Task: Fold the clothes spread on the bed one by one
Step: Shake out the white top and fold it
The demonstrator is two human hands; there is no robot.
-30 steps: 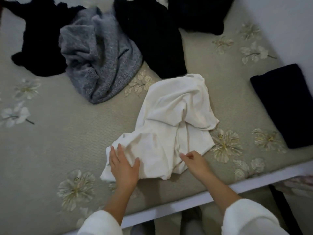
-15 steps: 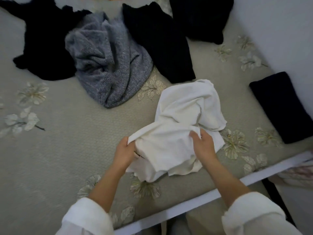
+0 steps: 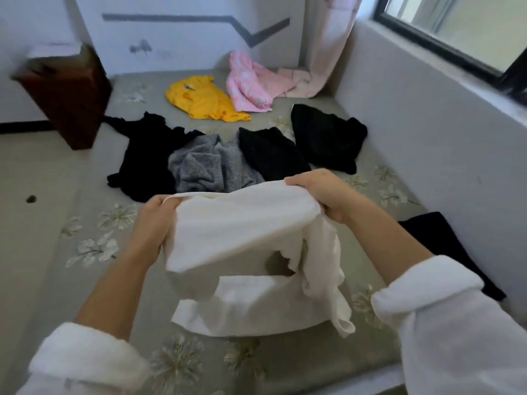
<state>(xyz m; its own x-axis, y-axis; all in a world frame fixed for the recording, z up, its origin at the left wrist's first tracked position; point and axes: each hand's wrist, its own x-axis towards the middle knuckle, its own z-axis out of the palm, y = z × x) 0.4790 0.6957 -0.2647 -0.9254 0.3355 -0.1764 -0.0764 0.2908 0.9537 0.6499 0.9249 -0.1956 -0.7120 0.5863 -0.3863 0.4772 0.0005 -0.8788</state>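
Observation:
A white garment hangs in the air over the near part of the bed. My left hand grips its top edge at the left, and my right hand grips the top edge at the right. Its lower part droops down and rests on the bed. Beyond it lie a crumpled grey sweater, three black garments, a yellow garment and a pink garment.
A folded black garment lies at the bed's right side by the grey wall. A window sits above that wall. A dark wooden cabinet stands at the far left. A pink curtain hangs in the far corner.
Both hands have lifted the white garment off the bed and spread its top edge apart. The camera has tilted up, and the far end of the bed has come into view.

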